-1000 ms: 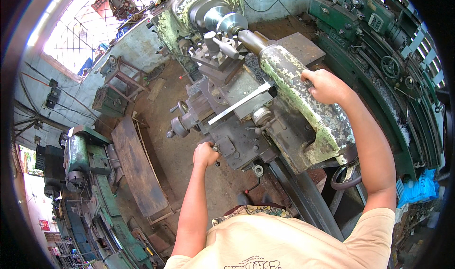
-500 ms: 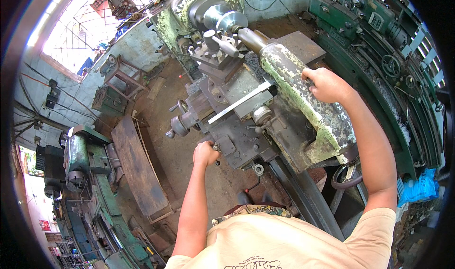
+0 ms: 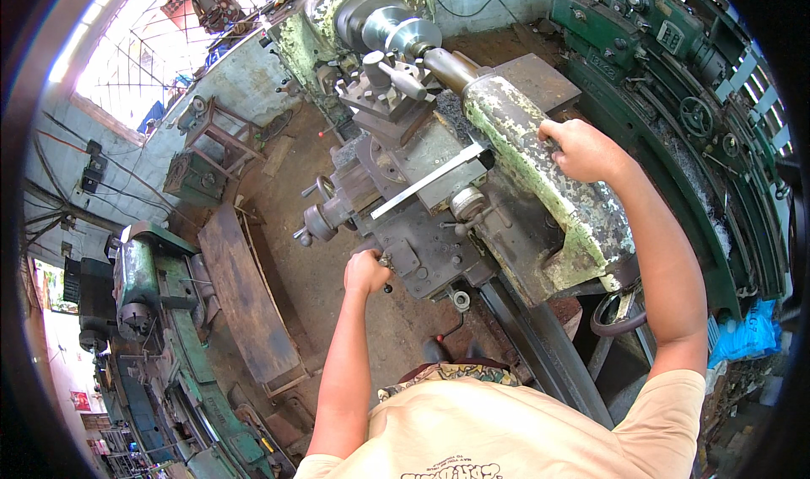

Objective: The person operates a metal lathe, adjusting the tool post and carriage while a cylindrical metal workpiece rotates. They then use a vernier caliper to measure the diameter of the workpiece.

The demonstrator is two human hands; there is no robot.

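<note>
A large lathe with chipped pale green paint runs before me. My left hand (image 3: 366,273) is closed round a handle at the near left of the carriage (image 3: 430,255), its grip mostly hidden by the fingers. My right hand (image 3: 586,152) lies curled on top of the tailstock (image 3: 540,154); what its fingers hold, if anything, is hidden. Up at the far end, a shiny round metal workpiece (image 3: 403,34) sits between the chuck (image 3: 359,19) and the tailstock quill (image 3: 447,67). The tool post (image 3: 380,95) with its clamp handle stands beside it. A flat pale metal bar (image 3: 426,182) lies across the slide.
Dark metal chips (image 3: 451,112) lie by the tailstock. A handwheel (image 3: 616,317) sticks out at the tailstock's near end. Green machines stand to the right (image 3: 675,133) and left (image 3: 181,336). A long wooden board (image 3: 245,293) lies on the left, and a blue plastic bag (image 3: 747,336) at right.
</note>
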